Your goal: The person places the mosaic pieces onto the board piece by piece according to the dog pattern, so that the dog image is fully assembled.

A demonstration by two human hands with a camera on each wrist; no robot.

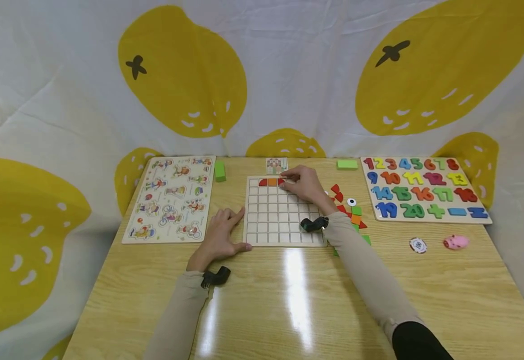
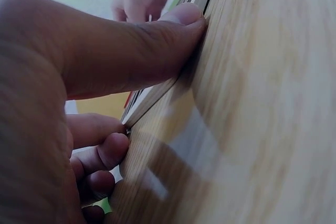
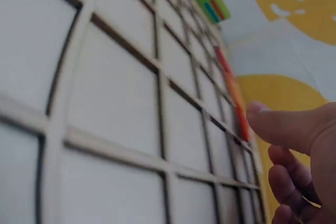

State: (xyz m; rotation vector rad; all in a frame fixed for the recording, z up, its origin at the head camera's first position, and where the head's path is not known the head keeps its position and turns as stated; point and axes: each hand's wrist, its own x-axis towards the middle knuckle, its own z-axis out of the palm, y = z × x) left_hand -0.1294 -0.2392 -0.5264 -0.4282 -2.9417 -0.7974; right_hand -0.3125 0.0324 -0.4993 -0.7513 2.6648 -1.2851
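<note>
A square wooden grid board (image 1: 284, 246) lies on the table. In its back row sit a red piece with a curved side (image 1: 263, 182), an orange square (image 1: 273, 182) and another red piece (image 1: 281, 181). My right hand (image 1: 306, 184) reaches over the board, thumb and forefinger on either side of that second red piece and pinching it. In the right wrist view the thumb (image 3: 283, 127) is at the red end of this row. My left hand (image 1: 220, 231) steadies the board's front left corner, fingers spread. The left wrist view shows its thumb (image 2: 157, 40) against the board's edge.
Loose red, orange and green pieces (image 1: 356, 220) lie right of the board, partly under the right arm. A pattern card (image 1: 277, 165) stands behind it. A picture puzzle (image 1: 167, 200) is left, a number puzzle (image 1: 424, 187) right, with a poker chip (image 1: 418, 245) and pink pig (image 1: 456, 242).
</note>
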